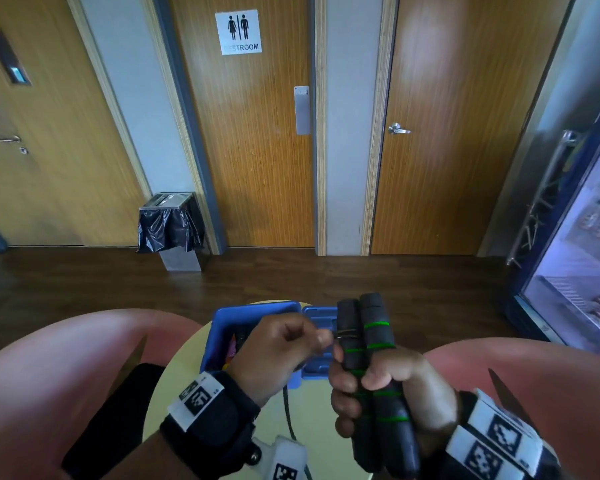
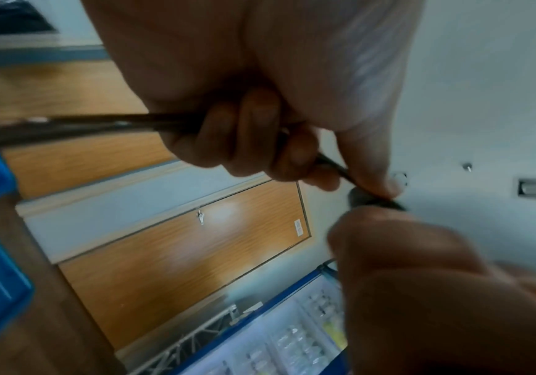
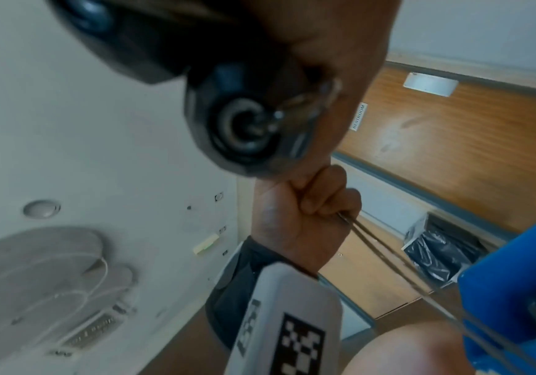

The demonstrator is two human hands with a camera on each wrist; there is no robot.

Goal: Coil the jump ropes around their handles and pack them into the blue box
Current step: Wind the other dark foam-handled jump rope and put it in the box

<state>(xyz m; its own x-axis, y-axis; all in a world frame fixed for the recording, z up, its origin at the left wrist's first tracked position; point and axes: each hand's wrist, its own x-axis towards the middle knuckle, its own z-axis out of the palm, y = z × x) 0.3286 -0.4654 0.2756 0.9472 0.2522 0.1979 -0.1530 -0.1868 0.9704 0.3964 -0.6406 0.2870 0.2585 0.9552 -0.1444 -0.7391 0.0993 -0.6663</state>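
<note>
My right hand (image 1: 378, 393) grips two black jump rope handles (image 1: 368, 341) with green rings, held side by side and upright above the table. A few turns of thin dark rope (image 1: 347, 333) wrap the left handle near its top. My left hand (image 1: 284, 344) pinches that rope just left of the handles; in the left wrist view the rope (image 2: 106, 124) runs through the curled fingers (image 2: 260, 142). In the right wrist view the handle ends (image 3: 247, 126) fill the top and the rope strands (image 3: 398, 256) run down to the right. The blue box (image 1: 253, 313) stands open behind the hands.
A small round yellow table (image 1: 312, 403) holds the box, with its blue lid (image 1: 317, 315) lying to the right. Pink seats (image 1: 66, 375) flank the table. A bin with a black bag (image 1: 170, 230) stands by the doors; a glass-fronted fridge (image 1: 582, 258) is at right.
</note>
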